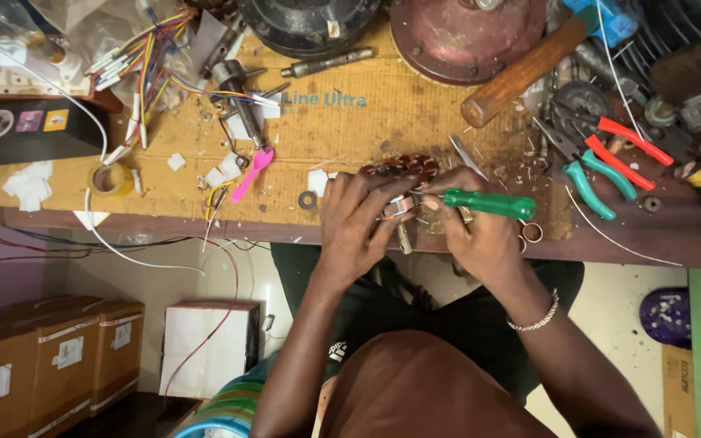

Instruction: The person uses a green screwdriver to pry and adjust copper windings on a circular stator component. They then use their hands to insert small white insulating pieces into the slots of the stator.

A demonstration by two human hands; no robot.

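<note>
Copper-wound coil [399,168] sits at our fingertips on the bench edge, left hand [360,217] clamped on it. Right hand [480,235] grips the green screwdriver [488,203], shaft lying sideways, tip pointing left at the coil.

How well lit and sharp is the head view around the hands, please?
Head view: even, warm light; the left hand and right hand with the green-handled screwdriver are sharp; the copper-wound part sits half hidden; wide-angle bending curves the workbench edge.
</note>
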